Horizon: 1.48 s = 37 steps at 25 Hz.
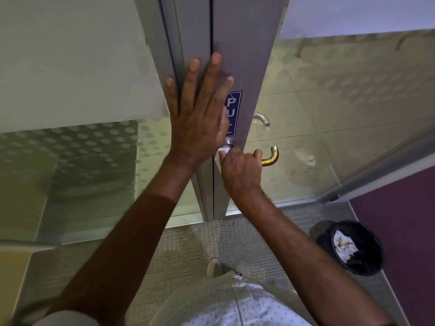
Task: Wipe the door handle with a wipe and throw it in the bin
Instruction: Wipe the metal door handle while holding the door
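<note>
Frosted glass panels with a dotted pattern flank a grey metal door frame (237, 38), and grey carpet (188, 243) runs along their foot. On the left side of the frame the left hand (197, 118) lies flat against the metal, fingers spread wide and pointing up, holding nothing; its heel covers part of a blue sign (234, 111) whose white letters read "PULL" down the frame.

Just below that sign, the right hand (242, 170) is curled around the door handle (271, 156), a metal lever that bends at its far end and shows a brass-coloured sheen on its underside. A small white wipe (222, 150) is pinched in this hand, pressed where the lever meets its round base; only a corner of it shows past the knuckles, so how much of the lever it covers is hard to say. Behind the glass, a second silver lever (262, 118) appears, possibly the handle on the far side or a reflection.

Lower down, near the bottom edge, the person's pale dotted shirt (226, 302) and one light shoe (214, 267) are seen. To the right, on the floor beside a purple wall (400, 231), stands a round black bin (357, 248) with a dark liner and crumpled white paper inside, well apart from the door handle.
</note>
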Available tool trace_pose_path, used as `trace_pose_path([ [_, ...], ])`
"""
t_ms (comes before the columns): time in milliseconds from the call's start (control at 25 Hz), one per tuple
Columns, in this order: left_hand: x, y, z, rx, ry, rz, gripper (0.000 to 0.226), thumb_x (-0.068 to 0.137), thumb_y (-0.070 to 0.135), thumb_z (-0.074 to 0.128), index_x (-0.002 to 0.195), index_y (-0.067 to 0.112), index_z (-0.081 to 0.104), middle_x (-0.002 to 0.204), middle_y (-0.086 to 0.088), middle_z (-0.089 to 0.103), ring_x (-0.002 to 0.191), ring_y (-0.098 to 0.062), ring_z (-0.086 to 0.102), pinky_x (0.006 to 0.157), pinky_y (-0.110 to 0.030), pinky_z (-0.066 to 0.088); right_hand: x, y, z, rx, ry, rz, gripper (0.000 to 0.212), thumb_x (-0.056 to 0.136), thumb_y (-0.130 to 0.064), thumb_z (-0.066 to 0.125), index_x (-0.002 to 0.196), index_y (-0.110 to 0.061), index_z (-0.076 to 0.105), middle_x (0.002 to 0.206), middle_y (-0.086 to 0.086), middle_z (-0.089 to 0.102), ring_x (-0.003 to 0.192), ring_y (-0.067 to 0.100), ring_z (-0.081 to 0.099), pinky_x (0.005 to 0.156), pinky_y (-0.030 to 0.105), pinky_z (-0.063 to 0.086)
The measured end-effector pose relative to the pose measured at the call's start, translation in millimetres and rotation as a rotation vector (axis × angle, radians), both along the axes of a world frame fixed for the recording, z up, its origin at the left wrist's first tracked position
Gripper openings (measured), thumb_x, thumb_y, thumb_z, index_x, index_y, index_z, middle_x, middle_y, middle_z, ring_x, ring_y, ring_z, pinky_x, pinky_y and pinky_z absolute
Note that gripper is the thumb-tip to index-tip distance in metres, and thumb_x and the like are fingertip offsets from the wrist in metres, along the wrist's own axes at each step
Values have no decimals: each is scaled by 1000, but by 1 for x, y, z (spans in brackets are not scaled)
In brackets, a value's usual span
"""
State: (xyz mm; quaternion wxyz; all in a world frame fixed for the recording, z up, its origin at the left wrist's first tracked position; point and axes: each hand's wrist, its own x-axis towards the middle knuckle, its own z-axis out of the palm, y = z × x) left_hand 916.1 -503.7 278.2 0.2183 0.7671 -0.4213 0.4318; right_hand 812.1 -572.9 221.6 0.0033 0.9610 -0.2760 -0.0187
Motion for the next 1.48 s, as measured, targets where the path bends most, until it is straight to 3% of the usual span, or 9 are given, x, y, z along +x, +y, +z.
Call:
trace_pose_path([
  [80,1,-4,0,-26,-34,42,56,102,27,61,154,19,44,162,-13,39,156,-37,22,130,-50,-12,-3,3,-5,1,-32,-21,38,109,-33,25,111,-15,60,86,4,55,77,22,57,100,46,39],
  [240,4,-8,-5,-49,-60,87,54,105,32,57,157,23,42,168,-5,35,162,-18,-17,130,-51,-11,-18,12,-22,-31,-152,-60,25,107,-18,31,116,-10,53,100,11,61,96,30,58,103,49,40],
  [400,8,-11,-7,-53,-88,109,54,107,36,53,158,26,38,173,3,0,160,-18,-22,130,-51,-12,-14,8,-22,-86,-92,-40,23,106,-19,36,115,-8,54,99,12,65,93,30,60,99,48,41],
  [520,8,-12,-9,-81,-112,104,56,106,35,56,158,26,37,171,6,-8,161,-18,-20,130,-51,-12,-3,4,-13,-46,-48,-40,33,111,-31,31,106,-12,57,88,7,67,80,24,65,95,45,41],
  [720,8,-12,-7,-77,-113,109,54,107,36,53,157,26,39,167,4,2,161,-18,-21,130,-50,-13,2,-1,-4,3,-38,-30,62,105,-38,4,101,-15,62,78,1,56,66,21,53,92,44,38],
  [960,9,-12,-7,-67,-110,111,52,107,36,53,156,26,39,167,4,3,160,-18,-23,129,-50,-13,-32,3,-32,-67,-220,-3,24,107,-15,31,116,-13,53,102,8,60,96,28,55,100,46,39],
  [1200,10,-14,-12,-98,-113,105,54,104,34,59,156,27,43,173,1,19,161,-19,-18,130,-51,-10,-10,-2,-17,-118,-80,4,29,109,-28,35,103,-12,58,85,8,66,80,28,63,92,46,42],
  [1360,10,-15,-11,-104,-116,113,55,104,34,59,155,27,44,174,-1,24,161,-19,-18,130,-51,-10,-2,-8,-11,-84,-38,74,28,107,-26,38,96,-14,61,74,2,53,60,23,52,83,42,41],
  [1480,11,-13,-12,-97,-116,114,56,103,34,60,156,27,42,167,-1,35,161,-19,-18,130,-51,-10,-11,-5,-18,-51,-192,7,39,111,-38,32,97,-14,60,75,4,59,68,24,56,89,44,40],
])
